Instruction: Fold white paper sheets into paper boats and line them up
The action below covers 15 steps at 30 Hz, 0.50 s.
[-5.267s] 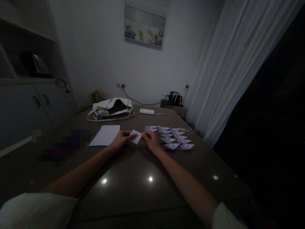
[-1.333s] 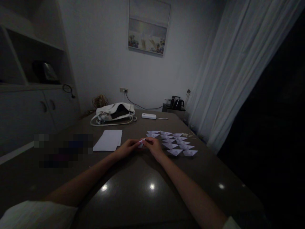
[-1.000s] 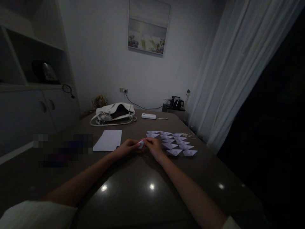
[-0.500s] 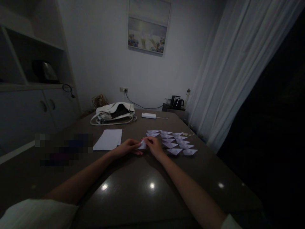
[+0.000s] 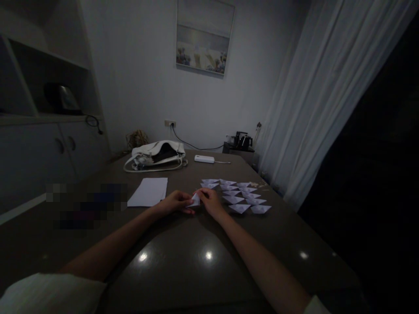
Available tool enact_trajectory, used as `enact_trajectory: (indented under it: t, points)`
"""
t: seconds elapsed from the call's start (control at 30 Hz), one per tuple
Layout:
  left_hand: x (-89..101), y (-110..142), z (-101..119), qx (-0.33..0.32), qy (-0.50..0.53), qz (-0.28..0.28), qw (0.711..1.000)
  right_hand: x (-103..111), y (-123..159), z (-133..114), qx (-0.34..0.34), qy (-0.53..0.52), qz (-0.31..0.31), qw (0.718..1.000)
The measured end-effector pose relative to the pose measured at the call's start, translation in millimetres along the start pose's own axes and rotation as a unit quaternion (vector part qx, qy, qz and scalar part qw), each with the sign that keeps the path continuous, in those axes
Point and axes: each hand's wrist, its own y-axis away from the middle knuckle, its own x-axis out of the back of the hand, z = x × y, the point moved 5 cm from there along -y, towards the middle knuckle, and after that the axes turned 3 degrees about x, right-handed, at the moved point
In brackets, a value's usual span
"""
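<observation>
Left hand (image 5: 177, 202) and right hand (image 5: 210, 201), seen in the head view, grasping between their fingertips a small folded piece of white paper (image 5: 195, 200), pointed at the top and held just above the dark, glossy tabletop (image 5: 176, 257). The left hand pinches the paper's left side; the right hand pinches its upper right part. Just to the right of the grip, folded paper boats (image 5: 240, 208) stand in loose rows on the tabletop, the closest near the right hand. To the left of the grip, near the left hand, lies a stack of white paper sheets (image 5: 149, 192), its edges slightly uneven. Beyond the grip and to its left rests a white handbag (image 5: 159, 155), its mouth open and its strap lying on the tabletop. Beyond the grip and slightly to its right lies a white power bank (image 5: 204, 159) with a short cable (image 5: 223, 162) extending to the right. Well beyond the grip, a framed painting (image 5: 204, 37) hangs on the wall.
</observation>
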Motion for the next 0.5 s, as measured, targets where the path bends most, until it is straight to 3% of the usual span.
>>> enact_trajectory:
  t: [0.2,0.5]
  points:
    - [-2.4,-1,-1,0.014,0.014,-0.006,1.000,10,-3,13,-0.017,-0.001,0.067,0.998]
    - [7.2,-4,-2,-0.009,0.064,0.100,0.993,16,-5,29,-0.049,-0.048,0.101,0.993]
